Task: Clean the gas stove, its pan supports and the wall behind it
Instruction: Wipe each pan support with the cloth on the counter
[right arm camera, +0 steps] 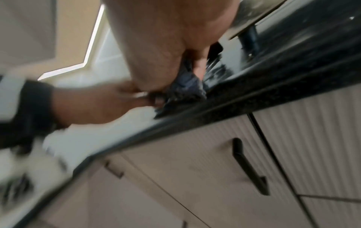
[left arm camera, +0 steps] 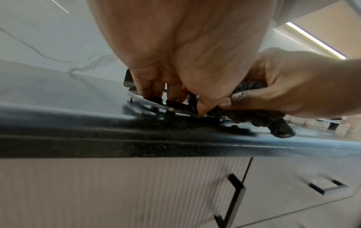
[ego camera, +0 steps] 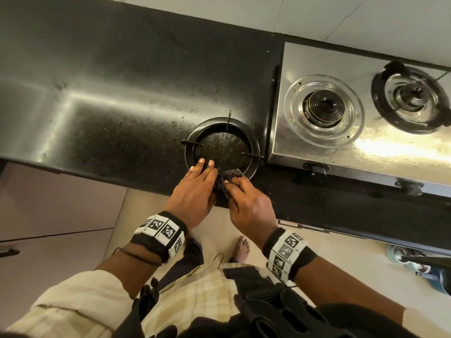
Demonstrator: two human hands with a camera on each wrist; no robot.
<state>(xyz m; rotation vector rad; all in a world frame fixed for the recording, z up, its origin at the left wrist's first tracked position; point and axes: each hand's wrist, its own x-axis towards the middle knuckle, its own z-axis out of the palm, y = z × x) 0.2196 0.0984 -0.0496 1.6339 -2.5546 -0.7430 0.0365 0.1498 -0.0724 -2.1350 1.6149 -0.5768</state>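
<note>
A round black pan support [ego camera: 255, 148] lies on the black counter [ego camera: 109, 118], left of the steel gas stove [ego camera: 317, 147]. My left hand [ego camera: 195, 184] holds its near rim, fingers on top and the thumb at the outer edge [left arm camera: 201, 111]. Right beside it, my right hand [ego camera: 246, 201] grips a bunched dark cloth [ego camera: 228, 178] against the same near rim. The left wrist view shows the cloth [left arm camera: 269, 121] hanging below those fingers. On the stove the left burner [ego camera: 324, 106] is bare; the right burner carries a second pan support [ego camera: 380, 103]. The pale marbled wall [ego camera: 341, 18] runs behind.
The counter's front edge [ego camera: 97, 172] passes just under my hands. Two black knobs [ego camera: 316, 168] stick out of the stove's front. Ribbed cabinet fronts with black handles [right arm camera: 250, 166] lie below. A few items [ego camera: 415, 259] stand on the floor at lower right.
</note>
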